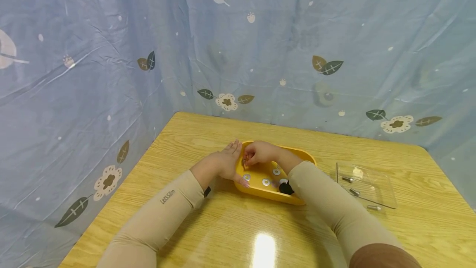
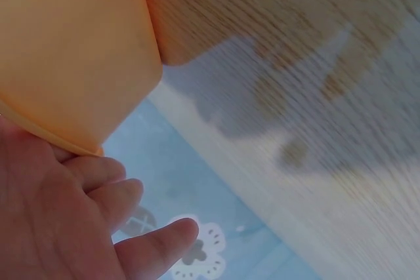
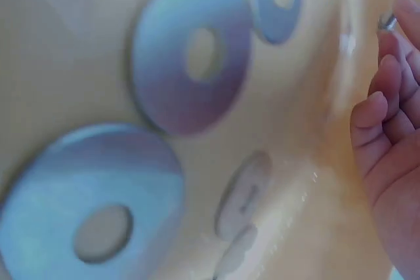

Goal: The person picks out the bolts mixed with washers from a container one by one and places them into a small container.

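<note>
My left hand (image 1: pixel 223 163) rests against the left end of a yellow tray (image 1: pixel 260 192), its fingers mostly straight and the thumb lying over the near rim. In the left wrist view, the hand's fingers (image 2: pixel 157 247) spread apart below the tray's rim. Inside the tray, near its left end, my right hand (image 1: pixel 260 153) pinches a small silvery metal piece (image 3: pixel 387 23) between thumb and fingertip. Its exact kind is hidden by the fingers. Several flat metal washers (image 1: pixel 265 182) lie on the tray floor, and large in the right wrist view is one washer (image 3: pixel 193 54).
To the right of the tray is a clear plastic tray (image 1: pixel 384 185) with metal bolts (image 1: pixel 347 180) in and around it. One bolt (image 1: pixel 373 207) lies by its near edge. A blue patterned curtain (image 1: pixel 275 53) hangs behind the wooden table (image 1: pixel 219 235).
</note>
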The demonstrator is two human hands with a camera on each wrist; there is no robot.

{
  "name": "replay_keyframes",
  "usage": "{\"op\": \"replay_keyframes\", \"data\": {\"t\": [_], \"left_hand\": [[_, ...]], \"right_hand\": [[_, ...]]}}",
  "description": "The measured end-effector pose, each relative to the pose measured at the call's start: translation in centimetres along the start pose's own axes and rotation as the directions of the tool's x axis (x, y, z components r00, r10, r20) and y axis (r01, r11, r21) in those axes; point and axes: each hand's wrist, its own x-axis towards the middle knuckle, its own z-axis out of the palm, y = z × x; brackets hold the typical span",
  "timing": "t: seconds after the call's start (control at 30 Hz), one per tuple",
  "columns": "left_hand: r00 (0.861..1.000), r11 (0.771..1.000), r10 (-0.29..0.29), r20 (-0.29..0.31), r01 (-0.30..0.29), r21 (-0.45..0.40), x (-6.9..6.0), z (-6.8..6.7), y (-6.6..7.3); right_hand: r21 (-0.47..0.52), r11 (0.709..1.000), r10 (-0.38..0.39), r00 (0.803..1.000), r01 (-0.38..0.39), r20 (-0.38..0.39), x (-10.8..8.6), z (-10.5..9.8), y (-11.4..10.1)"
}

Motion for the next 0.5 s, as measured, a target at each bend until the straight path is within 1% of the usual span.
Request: {"op": "replay_keyframes", "data": {"t": [0.17, 0.3, 0.5], "left_hand": [[1.0, 1.0, -0.003, 0.012, 0.003, 0.003, 0.0, -0.1, 0.1], [1.0, 1.0, -0.008, 0.025, 0.008, 0.008, 0.1, -0.1, 0.1], [1.0, 1.0, -0.021, 0.017, 0.021, -0.009, 0.1, 0.1, -0.1]], "right_hand": [[0.025, 1.0, 0.014, 1.0, -0.014, -0.017, -1.0, -0.8, -0.6], [0.034, 0.999, 0.015, 0.998, -0.014, -0.053, -1.7, -1.1, -0.8], [0.048, 0.999, 0.011, 0.995, -0.007, -0.099, -3.3, -2.4, -1.4]]}}
